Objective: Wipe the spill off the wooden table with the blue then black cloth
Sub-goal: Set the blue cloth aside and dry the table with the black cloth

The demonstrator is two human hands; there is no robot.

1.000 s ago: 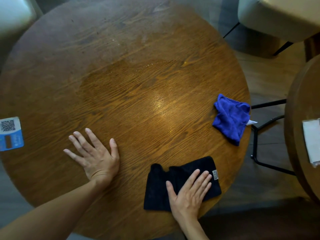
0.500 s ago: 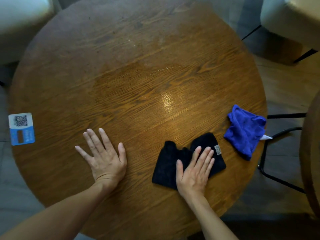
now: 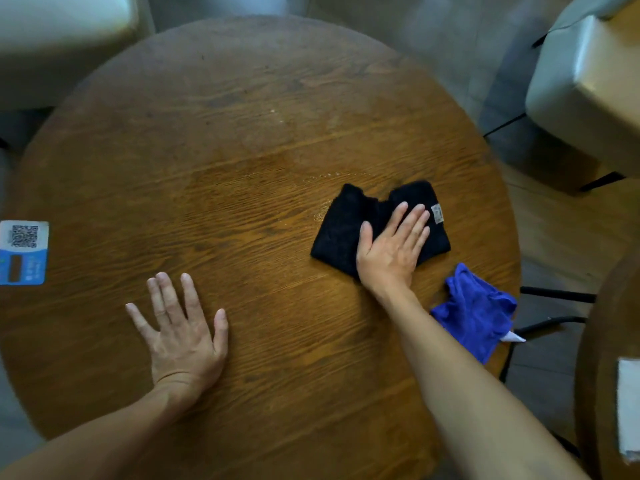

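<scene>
Head view: right hand [image 3: 389,249] flat, pressing black cloth [image 3: 343,230]; damp patch [image 3: 242,188] lies left of it; left hand [image 3: 180,336] flat, empty.

Round wooden table [image 3: 242,133]: warm orange-brown, dark wavy grain lines; paler glossy damp patch [image 3: 263,188] mid-top with pale droplets at its far edge.
Black cloth [image 3: 346,223]: solid black, small grey label [image 3: 437,214] at right corner.
Blue cloth [image 3: 474,313]: vivid royal blue, white tag [image 3: 514,337] at lower edge.
Sticker [image 3: 22,252] at table's left edge: white top with black QR code, light blue below with dark brownish rectangle.
Chair seats [image 3: 585,84]: pale grey-beige, black legs.
White paper [image 3: 628,407] on brown neighbouring table, right.
Floor: grey far side, brown planks right.
</scene>
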